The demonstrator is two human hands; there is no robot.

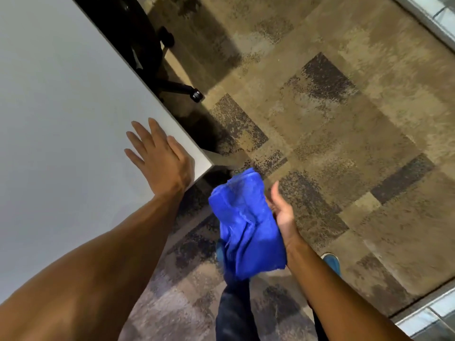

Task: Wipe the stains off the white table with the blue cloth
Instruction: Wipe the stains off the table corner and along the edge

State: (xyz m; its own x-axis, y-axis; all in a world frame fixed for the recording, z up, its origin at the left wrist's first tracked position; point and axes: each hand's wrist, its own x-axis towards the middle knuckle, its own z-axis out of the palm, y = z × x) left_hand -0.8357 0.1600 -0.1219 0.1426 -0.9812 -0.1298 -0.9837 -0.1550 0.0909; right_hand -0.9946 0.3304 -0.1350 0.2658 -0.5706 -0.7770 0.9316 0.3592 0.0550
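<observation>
Head view: your left hand (pixel 157 153) rests flat, fingers straight, on the table (pixel 61 94) near its corner. Your right hand (pixel 280 210) holds the bunched cloth (pixel 246 225) off the table, over carpet. No stains visible; wiping apparently not begun.

No text, label, brand, number or sign can be read anywhere in the view; every surface seen here is plain or only patterned.
</observation>
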